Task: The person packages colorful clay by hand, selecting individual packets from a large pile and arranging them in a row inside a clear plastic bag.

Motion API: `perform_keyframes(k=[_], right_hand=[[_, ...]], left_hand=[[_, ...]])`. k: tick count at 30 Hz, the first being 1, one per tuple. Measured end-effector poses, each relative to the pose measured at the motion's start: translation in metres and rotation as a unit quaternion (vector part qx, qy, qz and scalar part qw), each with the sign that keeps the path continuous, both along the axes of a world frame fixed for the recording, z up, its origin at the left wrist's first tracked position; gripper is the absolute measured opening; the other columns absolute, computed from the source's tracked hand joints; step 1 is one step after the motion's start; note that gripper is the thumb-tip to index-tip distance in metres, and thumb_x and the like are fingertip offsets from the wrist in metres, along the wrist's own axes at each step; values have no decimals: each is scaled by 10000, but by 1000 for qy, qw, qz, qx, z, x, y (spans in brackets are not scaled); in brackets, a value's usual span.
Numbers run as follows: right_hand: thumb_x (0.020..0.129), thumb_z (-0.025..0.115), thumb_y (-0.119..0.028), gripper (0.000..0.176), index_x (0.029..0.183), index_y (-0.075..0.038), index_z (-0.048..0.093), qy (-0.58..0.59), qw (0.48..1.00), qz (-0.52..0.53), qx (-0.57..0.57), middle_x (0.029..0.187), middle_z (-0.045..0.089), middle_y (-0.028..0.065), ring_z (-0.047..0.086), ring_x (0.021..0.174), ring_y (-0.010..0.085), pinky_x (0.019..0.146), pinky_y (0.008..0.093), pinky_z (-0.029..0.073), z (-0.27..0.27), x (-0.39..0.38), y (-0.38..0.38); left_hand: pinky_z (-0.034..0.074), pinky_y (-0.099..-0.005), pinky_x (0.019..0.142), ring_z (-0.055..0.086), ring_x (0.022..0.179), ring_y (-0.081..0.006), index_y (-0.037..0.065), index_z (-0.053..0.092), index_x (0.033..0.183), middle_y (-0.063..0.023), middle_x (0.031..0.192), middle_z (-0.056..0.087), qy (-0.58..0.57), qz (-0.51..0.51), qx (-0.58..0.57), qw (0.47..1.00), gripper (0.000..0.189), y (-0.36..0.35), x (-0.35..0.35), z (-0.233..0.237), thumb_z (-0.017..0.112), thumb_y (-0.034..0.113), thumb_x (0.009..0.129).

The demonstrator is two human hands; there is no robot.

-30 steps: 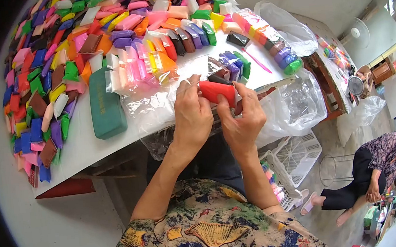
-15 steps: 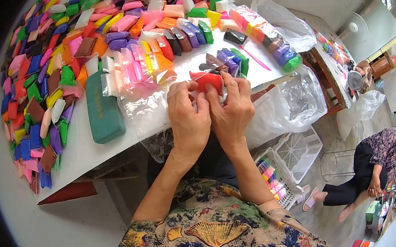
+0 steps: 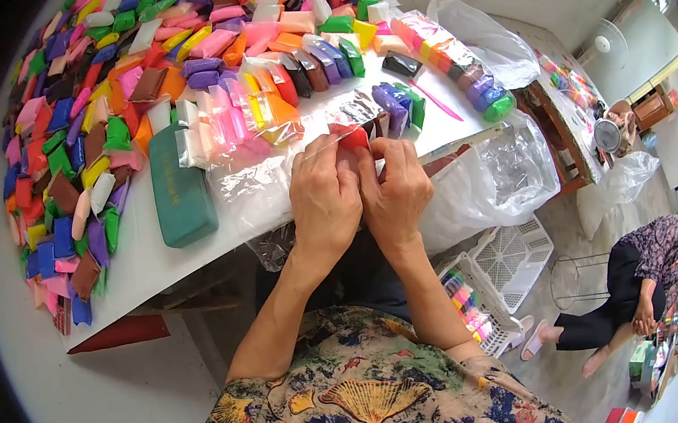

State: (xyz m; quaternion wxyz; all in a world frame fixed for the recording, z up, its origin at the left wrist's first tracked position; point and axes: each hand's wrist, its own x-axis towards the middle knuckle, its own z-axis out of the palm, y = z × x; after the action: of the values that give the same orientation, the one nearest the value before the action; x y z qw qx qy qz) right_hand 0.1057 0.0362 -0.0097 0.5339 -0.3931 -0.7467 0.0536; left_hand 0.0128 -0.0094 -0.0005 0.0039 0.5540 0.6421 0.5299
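Both hands meet at the table's front edge around a small red packet (image 3: 354, 138), wrapped in clear film like modelling clay. My left hand (image 3: 325, 186) is closed, its fingertips pinching the packet's left side. Closed as well, my right hand (image 3: 396, 185) grips it from the right, and the fingers partly cover it. Just beyond stand black, brown, purple and green packets, among them a purple packet (image 3: 394, 106). To the left lies a row of white, pink, yellow and orange packets (image 3: 222, 125) over a clear plastic bag (image 3: 250, 192).
A large heap of coloured packets (image 3: 119, 86) covers the table's far left. A green case (image 3: 179, 187) lies near the front edge. A filled clear sleeve (image 3: 456, 63) and a pink stick (image 3: 436, 100) lie right. Beyond are plastic bags, a white basket (image 3: 514, 263) and a seated person (image 3: 644, 287).
The red packet has turned and sunk lower between my fingers, so less of it shows. My right fingers have curled in slightly. The seated person's hands have shifted a little.
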Motion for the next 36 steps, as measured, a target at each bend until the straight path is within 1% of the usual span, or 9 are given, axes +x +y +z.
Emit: perform_keyframes(k=[5, 13, 18, 21, 25, 28, 31, 32, 36], right_hand=[[844, 695, -110, 107, 909, -74, 618, -3, 1000, -5, 2, 803, 569, 94, 601, 688, 308, 586, 410, 463, 3, 1, -1], [849, 706, -125, 113, 912, -74, 628, -16, 1000, -5, -14, 806, 585, 90, 615, 690, 302, 589, 402, 470, 0, 4, 2], [840, 721, -119, 113, 898, -69, 638, 0, 999, 6, -36, 790, 605, 80, 608, 620, 275, 559, 385, 468, 33, 17, -13], [834, 724, -102, 108, 893, -66, 640, 26, 998, 64, 10, 772, 603, 78, 590, 578, 266, 536, 377, 459, 62, 9, -9], [842, 720, -219, 179, 864, -50, 665, -51, 990, 128, -10, 799, 663, 109, 659, 671, 292, 601, 401, 489, 97, -23, 6], [831, 714, -387, 357, 820, -32, 688, -167, 979, 115, -38, 809, 690, 137, 684, 736, 321, 659, 435, 505, 111, -53, 19], [795, 728, -528, 529, 731, -9, 648, -277, 951, 95, -100, 717, 652, 144, 648, 688, 326, 686, 427, 490, 118, -75, 25], [757, 740, -585, 600, 692, 2, 632, -273, 953, 99, -84, 696, 641, 159, 650, 689, 332, 676, 428, 494, 114, -81, 29], [717, 758, -582, 597, 658, -1, 638, -330, 931, 125, -94, 665, 637, 163, 647, 658, 337, 643, 440, 496, 109, -87, 40]], left_hand=[[433, -463, 982, 573, 1079, -413, -76, 612, 1180, -246, 1174, 628, -53, -3, 18, 998, 347, -1, 0, -4, 526, 21, 858], [434, -475, 978, 575, 1073, -422, -94, 610, 1177, -261, 1183, 625, 18, 7, 19, 1000, 352, -1, 0, -4, 531, 23, 854], [442, -475, 955, 577, 1054, -427, -98, 609, 1159, -263, 1165, 626, 38, 19, 25, 999, 335, 0, 2, -4, 544, 24, 854], [449, -474, 930, 579, 1037, -426, -77, 614, 1147, -251, 1144, 630, 37, 10, 23, 999, 316, 1, 2, -5, 548, 18, 853], [444, -495, 900, 552, 992, -435, -82, 614, 1078, -258, 1134, 611, 19, -24, 25, 999, 284, 4, 1, -7, 531, 7, 822], [446, -488, 860, 539, 953, -417, -50, 608, 1009, -233, 1077, 598, 4, -24, 31, 999, 223, 1, 3, -3, 534, -1, 804], [447, -468, 852, 538, 948, -402, -38, 605, 984, -215, 1042, 589, 23, -20, 32, 999, 202, 1, 3, -4, 544, -3, 795], [447, -461, 854, 540, 952, -397, -38, 606, 982, -211, 1035, 588, 34, -19, 32, 999, 201, 1, 2, -6, 549, -2, 793], [441, -448, 872, 545, 961, -383, -41, 608, 986, -201, 1046, 592, 57, -9, 46, 997, 203, 1, 3, -3, 565, 4, 793]])
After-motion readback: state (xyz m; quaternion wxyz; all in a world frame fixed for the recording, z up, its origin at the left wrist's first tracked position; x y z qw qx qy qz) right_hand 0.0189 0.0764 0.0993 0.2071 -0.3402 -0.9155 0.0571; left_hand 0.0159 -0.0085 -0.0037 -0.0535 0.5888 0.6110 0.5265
